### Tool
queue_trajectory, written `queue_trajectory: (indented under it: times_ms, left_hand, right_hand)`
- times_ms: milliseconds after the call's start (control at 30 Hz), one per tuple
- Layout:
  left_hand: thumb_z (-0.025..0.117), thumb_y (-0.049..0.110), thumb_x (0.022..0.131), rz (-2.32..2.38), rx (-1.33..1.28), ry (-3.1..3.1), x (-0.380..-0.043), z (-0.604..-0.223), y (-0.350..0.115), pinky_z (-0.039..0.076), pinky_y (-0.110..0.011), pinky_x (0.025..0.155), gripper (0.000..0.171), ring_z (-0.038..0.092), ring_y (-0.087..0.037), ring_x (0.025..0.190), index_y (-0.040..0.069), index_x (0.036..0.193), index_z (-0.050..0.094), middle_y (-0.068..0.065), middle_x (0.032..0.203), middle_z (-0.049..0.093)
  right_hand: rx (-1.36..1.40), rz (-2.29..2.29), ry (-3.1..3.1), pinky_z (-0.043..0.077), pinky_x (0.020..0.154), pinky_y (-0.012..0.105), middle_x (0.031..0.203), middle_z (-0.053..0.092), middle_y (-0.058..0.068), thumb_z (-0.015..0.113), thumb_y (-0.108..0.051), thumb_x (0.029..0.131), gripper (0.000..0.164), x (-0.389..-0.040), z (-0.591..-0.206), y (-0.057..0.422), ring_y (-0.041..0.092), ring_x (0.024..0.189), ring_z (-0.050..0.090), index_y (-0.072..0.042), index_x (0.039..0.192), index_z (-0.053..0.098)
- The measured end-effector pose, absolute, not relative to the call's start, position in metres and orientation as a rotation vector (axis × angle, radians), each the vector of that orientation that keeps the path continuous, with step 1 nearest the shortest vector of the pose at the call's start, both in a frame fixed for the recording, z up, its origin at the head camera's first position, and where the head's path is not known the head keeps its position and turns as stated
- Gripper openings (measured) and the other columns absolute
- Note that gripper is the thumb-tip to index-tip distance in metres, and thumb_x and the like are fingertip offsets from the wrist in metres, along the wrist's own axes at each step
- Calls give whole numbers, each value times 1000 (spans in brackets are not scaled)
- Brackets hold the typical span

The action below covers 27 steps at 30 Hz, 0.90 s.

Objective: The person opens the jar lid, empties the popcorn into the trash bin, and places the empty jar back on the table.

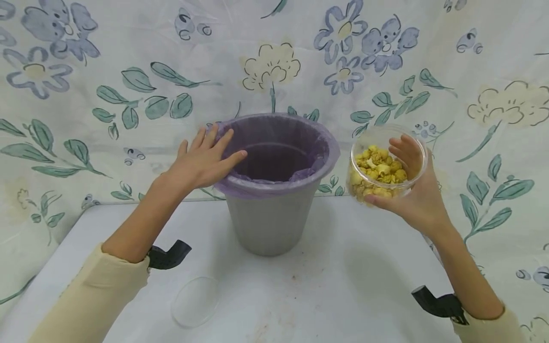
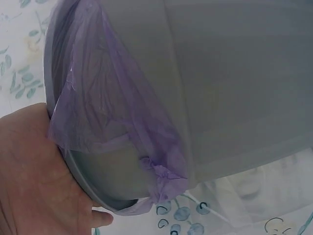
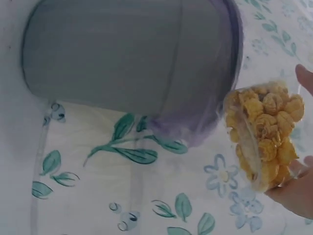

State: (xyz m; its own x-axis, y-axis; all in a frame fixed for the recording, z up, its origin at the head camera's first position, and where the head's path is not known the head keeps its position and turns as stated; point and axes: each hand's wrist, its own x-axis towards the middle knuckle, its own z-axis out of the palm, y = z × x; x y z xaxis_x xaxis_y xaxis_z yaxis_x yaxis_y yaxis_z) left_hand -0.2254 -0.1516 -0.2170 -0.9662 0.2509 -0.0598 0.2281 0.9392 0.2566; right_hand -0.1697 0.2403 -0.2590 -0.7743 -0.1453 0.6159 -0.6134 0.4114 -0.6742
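A grey bin (image 1: 270, 221) stands on the white table, lined with a purple plastic bag (image 2: 117, 98) folded over its rim. My left hand (image 1: 201, 162) rests on the left side of that rim, fingers spread and mostly straight. To the right of the bin, my right hand (image 1: 422, 202) grips a clear plastic jar (image 1: 355, 178), which is lidless and tilted toward the head camera. Yellow caramel popcorn (image 3: 269, 132) fills the lower part of the jar. Inside the bin, the bottom is too dark to make out.
A clear round lid (image 1: 195, 302) lies flat on the white table (image 1: 343, 305), left of the middle. Small brown crumbs (image 1: 294, 277) are scattered in front of the bin. Behind everything hangs a floral cloth (image 1: 274, 28).
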Motion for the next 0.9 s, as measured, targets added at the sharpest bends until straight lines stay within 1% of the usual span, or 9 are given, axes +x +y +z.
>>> queue_trajectory:
  times_ms: [133, 233, 400, 500, 633, 733, 900]
  left_hand:
    - [25, 65, 101, 378, 365, 3014, -225, -218, -150, -9, -69, 110, 84, -16, -42, 147, 11, 161, 3, -22, 163, -13]
    - [25, 65, 101, 374, 362, 3025, -224, -218, -149, -10, -68, 110, 82, -16, -41, 147, 12, 161, 4, -21, 163, -11]
    - [25, 64, 102, 367, 355, 3042, -223, -218, -148, -11, -67, 111, 81, -15, -41, 148, 13, 161, 5, -21, 164, -10]
    - [25, 63, 102, 364, 356, 3044, -223, -218, -148, -11, -66, 111, 80, -15, -40, 148, 13, 161, 6, -21, 164, -9]
    - [26, 62, 102, 362, 355, 3039, -223, -218, -148, -12, -65, 111, 79, -15, -40, 148, 14, 161, 6, -21, 164, -9]
    - [26, 62, 103, 359, 356, 3037, -224, -218, -148, -13, -65, 111, 78, -15, -40, 148, 15, 162, 7, -21, 164, -9]
    - [26, 60, 103, 358, 359, 3037, -224, -219, -148, -13, -65, 111, 76, -14, -41, 148, 15, 162, 8, -21, 164, -8]
  right_hand:
    - [627, 1159, -2269, 37, 109, 27, 151, 42, 7, 92, 2, 63, 113, -178, -243, 237, 20, 139, 39, -18, 154, 28]
    - [637, 1034, -2295, 37, 109, 28, 151, 42, 5, 94, -3, 63, 114, -185, -233, 233, 19, 139, 39, -16, 154, 27]
    - [693, 920, -2304, 39, 109, 42, 152, 39, 5, 96, -9, 62, 116, -201, -221, 224, 21, 139, 39, -15, 155, 27]
    - [726, 855, -2306, 41, 106, 49, 151, 39, 10, 98, -12, 60, 119, -213, -218, 218, 25, 135, 41, -12, 155, 26]
    - [746, 751, -2332, 41, 106, 51, 147, 41, 16, 97, -17, 62, 118, -228, -214, 211, 30, 131, 43, -9, 155, 26]
    - [747, 674, -2370, 40, 106, 50, 146, 41, 17, 96, -20, 64, 115, -239, -212, 207, 31, 130, 43, -8, 154, 26]
    - [731, 568, -2433, 41, 105, 53, 145, 40, 20, 94, -20, 67, 111, -254, -206, 204, 35, 128, 42, -5, 153, 27]
